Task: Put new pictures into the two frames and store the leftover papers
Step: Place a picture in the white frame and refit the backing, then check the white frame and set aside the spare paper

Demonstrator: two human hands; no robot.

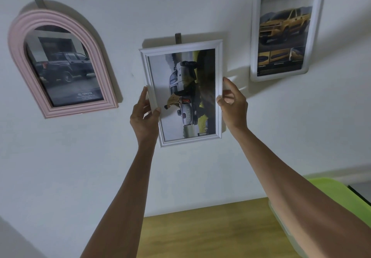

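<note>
A white rectangular frame (181, 93) hangs on the wall from a grey hook (177, 38), showing a sideways picture of a white pickup truck. My left hand (145, 115) grips its left edge and my right hand (232, 103) grips its right edge. To the left hangs a pink arched frame (18, 42) with a dark truck picture. At the upper right hangs a white rounded frame (254, 36) with a yellow truck picture.
A wooden table top (210, 231) lies below, against the white wall (80, 167). A green plastic lid or bin (329, 185) sits at the table's right side, partly hidden by my right forearm.
</note>
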